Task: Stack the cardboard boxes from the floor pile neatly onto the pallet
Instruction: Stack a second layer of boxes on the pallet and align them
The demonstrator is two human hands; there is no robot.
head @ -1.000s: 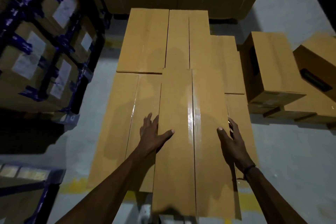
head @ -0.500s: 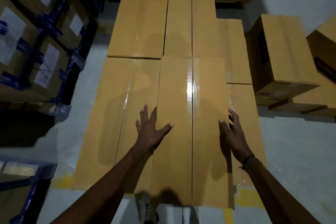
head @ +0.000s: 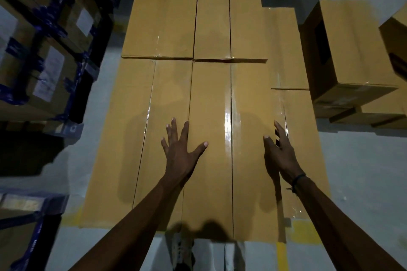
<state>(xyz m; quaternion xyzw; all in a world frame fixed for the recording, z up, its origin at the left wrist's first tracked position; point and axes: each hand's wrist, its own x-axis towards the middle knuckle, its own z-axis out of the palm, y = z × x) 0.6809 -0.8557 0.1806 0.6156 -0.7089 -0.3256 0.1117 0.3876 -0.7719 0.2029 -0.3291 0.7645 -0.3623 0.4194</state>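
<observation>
A long taped cardboard box (head: 211, 116) lies topmost at the near middle of the stack. My left hand (head: 179, 149) lies flat with fingers spread on the box's left edge. My right hand (head: 278, 149) rests with straight fingers along the box's right edge. Lower boxes flank it: one at the left (head: 123, 127), one at the right (head: 301, 138). More stacked boxes (head: 176, 11) fill the far half. The pallet underneath is hidden.
A floor pile of loose cardboard boxes (head: 352, 55) sits at the right. Blue racks holding labelled cartons (head: 44, 46) line the left side. Grey floor (head: 363, 171) with yellow markings surrounds the stack. My shoe (head: 182, 251) shows at the near edge.
The view has closed in on the stack. Both hands have stayed on the top box, the left fingers spreading a little wider.
</observation>
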